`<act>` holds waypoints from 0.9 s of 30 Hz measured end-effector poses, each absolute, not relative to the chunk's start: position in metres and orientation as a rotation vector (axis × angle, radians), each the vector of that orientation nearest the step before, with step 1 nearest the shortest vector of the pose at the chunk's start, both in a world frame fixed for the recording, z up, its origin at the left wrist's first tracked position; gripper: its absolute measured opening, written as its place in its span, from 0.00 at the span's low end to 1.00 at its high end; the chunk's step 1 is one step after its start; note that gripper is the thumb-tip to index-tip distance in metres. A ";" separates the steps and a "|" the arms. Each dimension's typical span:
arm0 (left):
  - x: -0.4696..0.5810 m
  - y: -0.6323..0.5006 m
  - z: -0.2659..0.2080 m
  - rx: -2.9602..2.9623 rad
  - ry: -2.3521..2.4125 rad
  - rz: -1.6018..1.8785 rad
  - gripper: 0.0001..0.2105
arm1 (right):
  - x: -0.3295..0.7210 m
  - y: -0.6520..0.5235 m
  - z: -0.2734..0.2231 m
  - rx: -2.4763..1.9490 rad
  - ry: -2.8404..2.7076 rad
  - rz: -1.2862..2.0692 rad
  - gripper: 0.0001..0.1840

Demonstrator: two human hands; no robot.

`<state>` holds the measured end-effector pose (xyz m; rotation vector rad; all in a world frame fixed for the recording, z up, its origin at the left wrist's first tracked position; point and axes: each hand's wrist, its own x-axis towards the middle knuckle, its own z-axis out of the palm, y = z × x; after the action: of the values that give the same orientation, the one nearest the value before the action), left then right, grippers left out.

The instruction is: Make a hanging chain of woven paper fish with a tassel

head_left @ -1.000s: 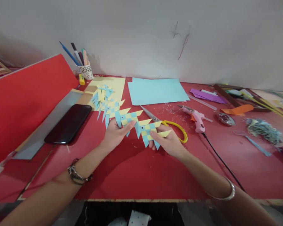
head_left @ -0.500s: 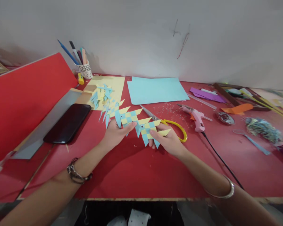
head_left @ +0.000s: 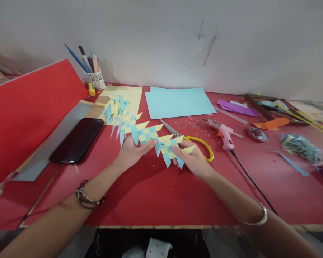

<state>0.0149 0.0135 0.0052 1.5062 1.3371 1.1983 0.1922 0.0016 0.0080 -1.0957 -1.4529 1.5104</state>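
"Why is the front paper fish (head_left: 169, 147) held by its rear?"
"Perhaps so it is kept flat: it is pinched by the right hand (head_left: 192, 160), fingers closed above the desk (head_left: 150, 200); the next fish (head_left: 146, 134) is pinched by the left hand (head_left: 131, 151), fingers likewise closed."
"And the material?"
"Yellow and blue strips, checker-woven, sharply pointed."

Soft, rather dim light from out of view greys the wall (head_left: 150, 46). The cup (head_left: 98, 80) casts a faint shadow on it; the hands (head_left: 129, 153) throw a blurry one on the bench (head_left: 156, 204), whose right side has a pale sheen. The lens stretches the arms (head_left: 56, 215) toward the lower corners; fine detail looks smeared.
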 end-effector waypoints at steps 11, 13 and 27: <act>0.016 0.012 0.007 1.466 1.302 1.223 0.05 | 0.191 0.002 0.009 -1.011 -1.392 1.579 0.16; 0.016 0.013 0.007 1.468 1.301 1.221 0.04 | 0.190 0.003 0.009 -1.019 -1.378 1.586 0.16; 0.015 0.012 0.007 1.512 1.324 1.217 0.05 | 0.190 0.001 0.009 -1.050 -1.316 1.659 0.18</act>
<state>0.0145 0.0122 0.0072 1.5121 1.3243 1.2166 0.1905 0.0014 0.0094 -1.0496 -1.3162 1.6593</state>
